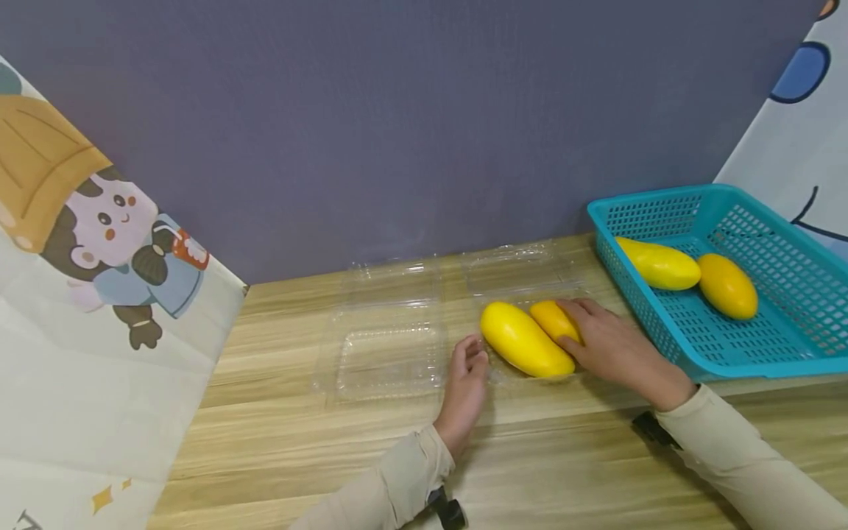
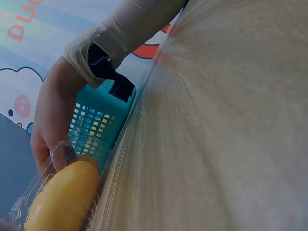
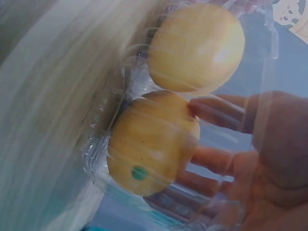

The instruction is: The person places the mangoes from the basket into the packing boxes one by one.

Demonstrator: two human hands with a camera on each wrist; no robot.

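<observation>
We seem to be looking at a small staged booth: a wood-grain table [image 1: 265, 442] backed by a plain purple-grey panel [image 1: 397, 132], with a cartoon-printed left sheet [image 1: 40, 368] and right sheet [image 1: 775, 154] at the sides. Black mounts [image 1: 453, 513] at the sleeves [image 1: 742, 449] suggest a recording set. Fruit [image 1: 526, 338], a plastic basket [image 1: 715, 188] and clear boxes [image 1: 389, 361] give it the look of a packing counter. Whether we are in a home, shop or lab, we cannot tell.

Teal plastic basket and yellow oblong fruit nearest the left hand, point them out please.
Teal plastic basket [image 1: 768, 366]: head view, front rim.
Yellow oblong fruit [image 1: 526, 340]: head view, middle of its upper surface.
</observation>
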